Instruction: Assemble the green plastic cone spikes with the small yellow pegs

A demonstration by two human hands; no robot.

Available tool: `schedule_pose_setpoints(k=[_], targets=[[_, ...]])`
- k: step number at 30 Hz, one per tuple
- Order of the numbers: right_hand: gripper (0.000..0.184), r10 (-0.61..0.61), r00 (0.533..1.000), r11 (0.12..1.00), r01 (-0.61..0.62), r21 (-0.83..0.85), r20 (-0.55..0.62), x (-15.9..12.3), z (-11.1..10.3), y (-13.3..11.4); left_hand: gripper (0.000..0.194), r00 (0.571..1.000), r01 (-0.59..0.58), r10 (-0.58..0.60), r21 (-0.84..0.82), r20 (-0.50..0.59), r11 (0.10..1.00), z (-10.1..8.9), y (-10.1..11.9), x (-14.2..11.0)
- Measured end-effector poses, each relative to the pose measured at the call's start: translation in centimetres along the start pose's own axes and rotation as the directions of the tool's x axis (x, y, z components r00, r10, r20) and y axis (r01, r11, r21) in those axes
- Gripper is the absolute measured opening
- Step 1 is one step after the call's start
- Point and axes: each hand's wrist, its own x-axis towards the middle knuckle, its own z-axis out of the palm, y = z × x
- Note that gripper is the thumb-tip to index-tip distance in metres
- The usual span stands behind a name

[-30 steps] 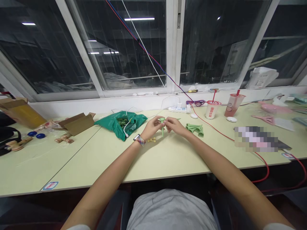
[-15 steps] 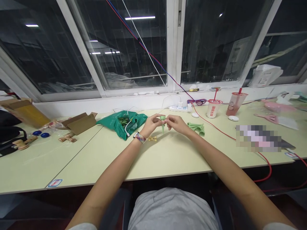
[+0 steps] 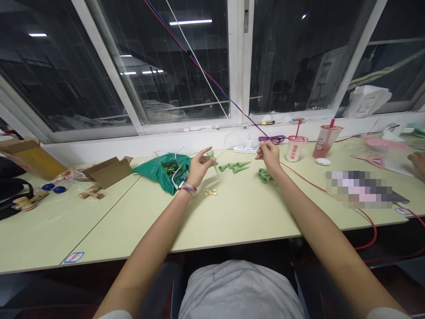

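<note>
My left hand (image 3: pixel 199 166) is raised over the pale yellow table (image 3: pixel 232 212) and pinches a green cone-shaped spike (image 3: pixel 212 157) between thumb and fingers, its index finger pointing up. My right hand (image 3: pixel 268 156) hovers further right with its fingers pinched together; what they hold is too small to make out. Between the hands lie three loose green cones (image 3: pixel 234 167). A small pile of green cones (image 3: pixel 265 176) sits under my right wrist. A little yellow part (image 3: pixel 210 192) lies near my left wrist.
A green plastic bag (image 3: pixel 162 170) with parts sits left of my left hand, an open cardboard box (image 3: pixel 106 170) beyond it. Two drink cups (image 3: pixel 295 148) and a power strip (image 3: pixel 246 149) stand near the window. A red cable (image 3: pixel 332 195) crosses the table. Another person's hand (image 3: pixel 417 163) shows at the right edge.
My hands were together on one green cone; they have now moved apart, the left keeping the cone and the right lifting away to the right. Three cones on the table are now uncovered.
</note>
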Motion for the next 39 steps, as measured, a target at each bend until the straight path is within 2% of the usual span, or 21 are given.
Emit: schedule_pose_setpoints(k=[4,5,8,10,12,13,15,19,24,29,32,39], targets=[[0.041,0.004,0.993,1.0,-0.004,-0.003,-0.115,0.9,-0.5,1.1,0.047,0.98,-0.008,-0.004,0.059,0.198,0.998,6.5,-0.4,0.7],[0.04,-0.002,0.99,1.0,0.001,-0.004,-0.139,1.0,-0.7,1.3,0.045,0.975,-0.008,-0.013,0.098,0.221,0.995,8.1,-0.6,1.2],[0.038,-0.006,0.983,1.0,0.007,0.004,-0.186,1.4,-1.1,1.7,0.037,0.981,0.001,-0.053,0.273,0.185,0.962,12.1,-1.2,3.1],[0.038,0.006,0.98,1.0,-0.004,0.01,-0.197,1.6,-1.3,1.8,0.035,0.983,-0.015,-0.074,0.477,0.168,0.879,14.3,-1.6,4.1],[0.038,0.018,0.98,1.0,-0.016,0.012,-0.197,1.6,-1.3,1.7,0.037,0.987,-0.041,-0.077,0.681,0.143,0.731,16.2,-2.1,4.7],[0.038,0.023,0.98,1.0,-0.021,0.016,-0.197,1.6,-1.3,1.6,0.04,0.987,-0.046,-0.085,0.739,0.139,0.672,17.0,-2.3,4.8],[0.036,0.034,0.98,0.999,-0.026,0.04,-0.198,1.5,-1.2,1.4,0.043,0.981,-0.046,-0.122,0.786,0.153,0.616,18.4,-2.6,4.6],[0.03,0.053,0.976,0.995,-0.035,0.089,-0.21,1.5,-1.0,1.0,0.045,0.961,-0.036,-0.198,0.8,0.191,0.598,19.6,-2.9,4.2],[0.034,0.044,0.975,0.996,-0.025,0.087,-0.216,1.5,-0.9,0.9,0.045,0.926,-0.076,-0.278,0.847,0.256,0.527,19.3,-3.7,4.9],[0.034,0.033,0.972,0.993,-0.005,0.121,-0.234,1.5,-0.9,1.3,0.025,0.887,-0.122,-0.329,0.852,0.324,0.508,18.9,-5.3,5.6],[0.033,0.033,0.972,0.992,-0.004,0.126,-0.234,1.5,-0.9,1.4,0.019,0.872,-0.159,-0.326,0.841,0.365,0.517,19.0,-5.9,5.6],[0.033,0.037,0.975,0.994,-0.013,0.109,-0.218,1.6,-1.0,1.5,0.032,0.862,-0.211,-0.278,0.8,0.423,0.562,19.7,-5.6,5.5]])
